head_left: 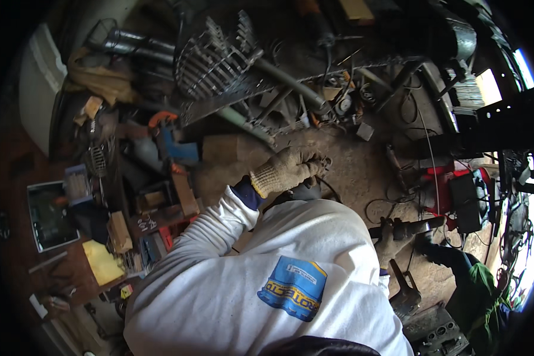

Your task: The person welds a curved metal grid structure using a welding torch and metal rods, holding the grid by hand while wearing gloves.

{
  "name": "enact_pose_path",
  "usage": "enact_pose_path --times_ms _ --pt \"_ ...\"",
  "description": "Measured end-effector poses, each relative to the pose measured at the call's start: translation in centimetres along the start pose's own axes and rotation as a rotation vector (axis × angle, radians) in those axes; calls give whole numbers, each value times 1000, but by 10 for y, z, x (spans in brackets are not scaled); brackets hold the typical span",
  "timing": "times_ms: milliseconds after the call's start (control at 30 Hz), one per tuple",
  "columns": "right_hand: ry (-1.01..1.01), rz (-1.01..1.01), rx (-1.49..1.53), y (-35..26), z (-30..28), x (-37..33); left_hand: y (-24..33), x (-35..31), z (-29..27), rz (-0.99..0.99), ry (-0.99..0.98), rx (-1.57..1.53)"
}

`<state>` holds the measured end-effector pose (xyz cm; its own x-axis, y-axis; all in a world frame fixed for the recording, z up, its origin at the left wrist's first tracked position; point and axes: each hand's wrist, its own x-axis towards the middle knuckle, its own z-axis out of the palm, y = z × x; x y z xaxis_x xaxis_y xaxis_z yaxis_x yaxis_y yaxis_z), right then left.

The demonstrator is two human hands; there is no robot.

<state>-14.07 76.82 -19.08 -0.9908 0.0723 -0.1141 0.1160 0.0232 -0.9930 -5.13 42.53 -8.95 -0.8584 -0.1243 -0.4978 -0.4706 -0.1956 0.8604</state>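
Observation:
My left hand [291, 169], in a knitted work glove with a yellow-edged cuff, is raised in front of my chest. Its fingers are curled in; a small dark thing [324, 164] shows at their tips, too small to name. Lower and to the right, my gloved right hand [389, 242] is closed round a dark, bar-like tool [418, 228] that points right. Part of this hand is hidden by my white shirt. Just below it stands a dark metal piece with a forked end [405, 295].
Ahead is a metal-edged workbench [362, 66] bearing a welded rod basket [210, 68]. A blue and orange tool [175, 142] and boxes crowd the left. Right are a red and black machine [466, 196], loose cables [385, 207] and a person in green [480, 296].

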Motion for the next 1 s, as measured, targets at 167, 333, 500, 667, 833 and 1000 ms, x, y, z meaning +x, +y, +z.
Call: enact_pose_path --times_ms 167,333,500,667,833,1000 --pt "-134 -86 -15 -11 6 -20 -29 -57 -21 139 336 32" --pt "-303 -161 1 -24 18 -39 -39 -95 -68 274 511 -1" --pt "-370 -220 1 -33 47 -64 -47 -109 -121 376 722 -96" --pt "-332 -247 -10 -40 98 -104 -54 -126 -176 494 770 -18" --pt "-312 -324 -30 -26 144 -151 -58 -142 -230 462 602 -156" --pt "-282 -302 -120 -27 161 -190 -65 -143 -265 413 484 -306"
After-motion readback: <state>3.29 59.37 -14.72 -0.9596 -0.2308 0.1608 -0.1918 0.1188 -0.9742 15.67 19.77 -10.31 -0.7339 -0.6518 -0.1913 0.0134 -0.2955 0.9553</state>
